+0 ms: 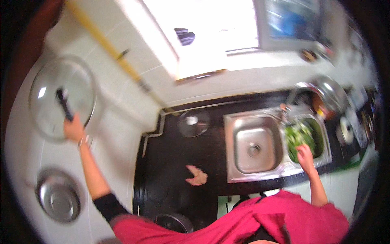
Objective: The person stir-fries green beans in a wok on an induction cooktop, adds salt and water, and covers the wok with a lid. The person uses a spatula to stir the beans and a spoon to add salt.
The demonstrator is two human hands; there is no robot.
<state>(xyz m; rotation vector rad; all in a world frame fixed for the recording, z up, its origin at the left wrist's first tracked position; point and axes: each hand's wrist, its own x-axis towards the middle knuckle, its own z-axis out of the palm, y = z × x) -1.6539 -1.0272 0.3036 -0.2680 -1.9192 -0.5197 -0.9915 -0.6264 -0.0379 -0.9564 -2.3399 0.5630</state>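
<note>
Raised at the left wall, my left hand (74, 128) grips the lower end of a black handle (64, 102) on a large round glass lid (80, 80). The lid is upright against the tiled wall, or just in front of it. My right hand (305, 155) is at the right basin of a steel double sink (230, 146), its fingers bent at the near edge of a heap of green leafy vegetables (300, 134). Blur hides whether those fingers hold any leaves. The left basin (254, 131) shows its bare bottom and drain.
A smaller glass lid (194, 122) and a crumpled pinkish cloth (197, 176) lie on the dark counter (170, 152). A metal basin (58, 195) hangs on the left wall. Behind the tap (285, 114) leans a shiny metal bowl (330, 94). A pan rim (175, 221) shows near my body.
</note>
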